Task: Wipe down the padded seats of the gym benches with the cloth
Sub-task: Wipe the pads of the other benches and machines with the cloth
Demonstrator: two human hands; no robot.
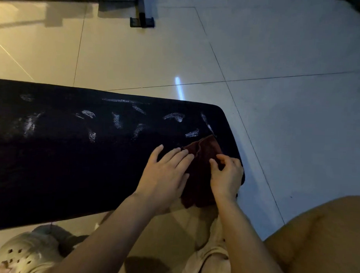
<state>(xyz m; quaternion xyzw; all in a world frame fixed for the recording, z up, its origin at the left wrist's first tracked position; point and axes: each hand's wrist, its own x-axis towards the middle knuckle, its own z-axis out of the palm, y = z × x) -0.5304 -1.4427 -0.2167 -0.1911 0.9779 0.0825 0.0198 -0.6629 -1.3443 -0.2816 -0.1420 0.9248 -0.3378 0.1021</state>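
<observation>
A black padded bench seat (72,153) runs across the left and middle of the head view, with several whitish smears on its top. A dark red cloth (203,157) lies at the seat's right end, and its lower edge hangs over the near side. My left hand (165,174) rests flat, fingers straight, with its fingertips on the cloth's left edge. My right hand (226,174) sits on the cloth's right part with its fingers curled, pinching the fabric.
Glossy pale floor tiles (278,99) surround the bench. A black metal foot of another gym frame (142,21) stands at the top centre. My foot in a pale clog (26,251) is at the lower left, my knee (324,233) at the lower right.
</observation>
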